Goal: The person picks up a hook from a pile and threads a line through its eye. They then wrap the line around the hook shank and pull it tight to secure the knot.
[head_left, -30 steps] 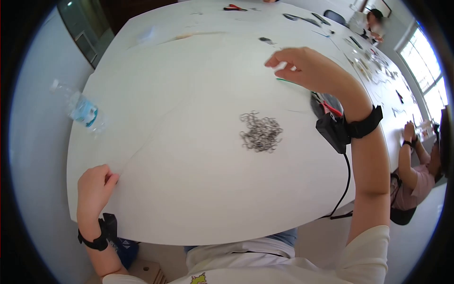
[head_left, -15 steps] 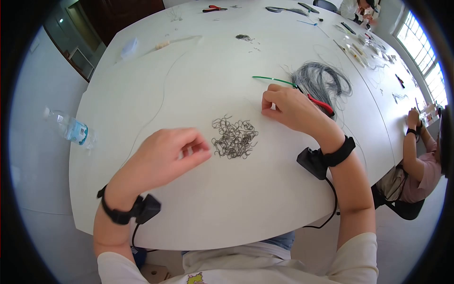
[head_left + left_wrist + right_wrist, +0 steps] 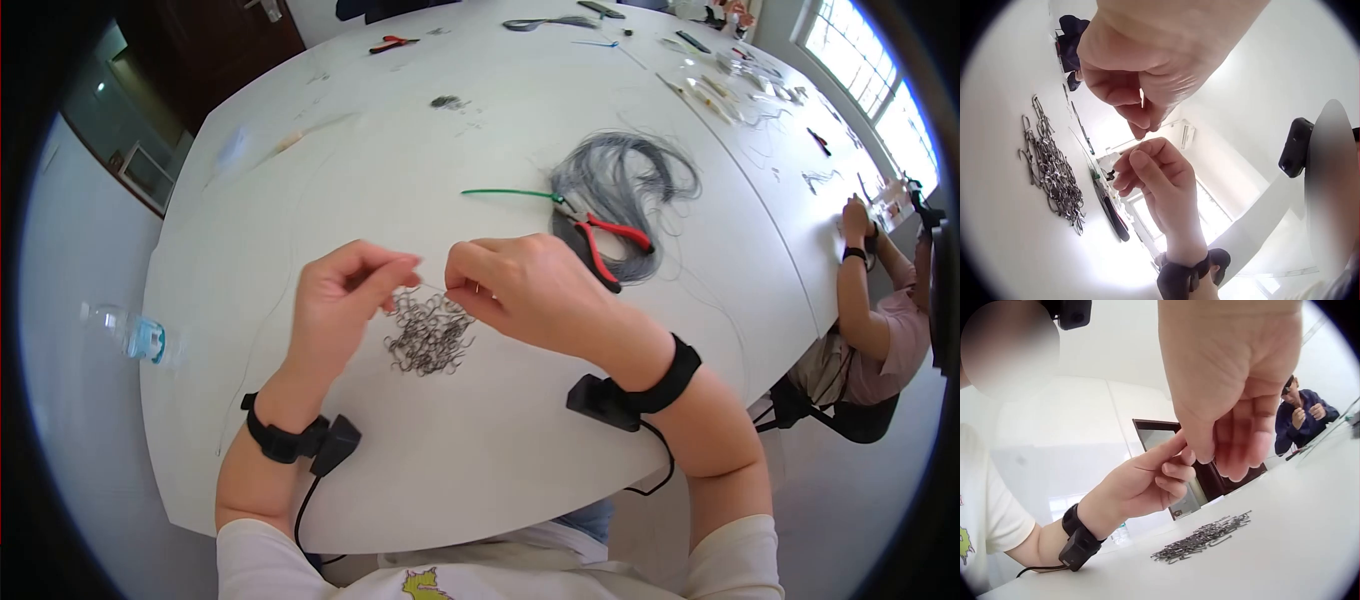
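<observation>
A pile of small dark fish hooks (image 3: 428, 343) lies on the white table just below my hands. My left hand (image 3: 333, 300) pinches thumb against forefinger over the pile's left side. From the right, my right hand (image 3: 535, 292) pinches too, its fingertips close to the left ones. A thin pale line (image 3: 431, 288) spans the small gap between them. Both wrist views show the fingertips nearly meeting, raised above the hooks (image 3: 1054, 172). Beyond the right hand, red-handled pliers (image 3: 630, 234) lie on a bundle of grey strands (image 3: 665, 165) with a green tie (image 3: 505, 191).
A clear bottle (image 3: 135, 332) lies at the left. Farther back are a small dark pile (image 3: 445, 102) and another pair of red-handled pliers (image 3: 393, 43). Someone sits at the right (image 3: 880, 340); in the right wrist view another person (image 3: 1304, 419) sits across the table.
My left hand came up from the table's left edge to the hooks. My right hand drew back from above the grey bundle toward the left hand, uncovering the pliers. The head view shifted right.
</observation>
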